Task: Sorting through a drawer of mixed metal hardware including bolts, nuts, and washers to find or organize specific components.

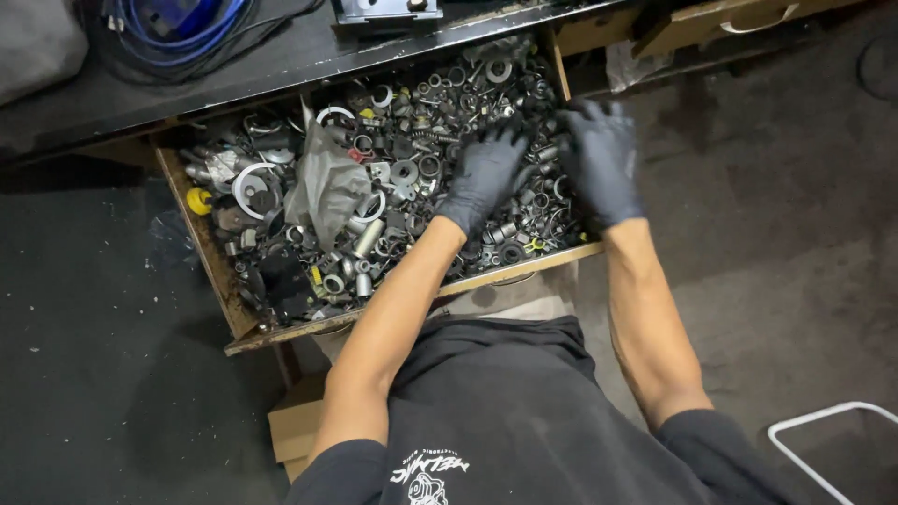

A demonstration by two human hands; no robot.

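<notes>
Open wooden drawer (213, 257) under a dark bench (281, 65), heaped with metal washers, nuts and bushings (412, 168), left hand (482, 176) in a black glove spread flat on the heap, right hand (601, 159) (also gloved) resting fingers splayed at the drawer's right end, neither grasping anything, grey plastic bag (327, 182) lying mid-drawer, yellow part (199, 200) near the left edge.

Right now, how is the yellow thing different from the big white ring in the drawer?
The yellow piece is small, chunky and bright; the white ring is much wider, thin and flat with an open middle. The yellow piece sits by the drawer's left wall; the ring lies further in. Both rest untouched among metal parts, away from both hands.
</notes>
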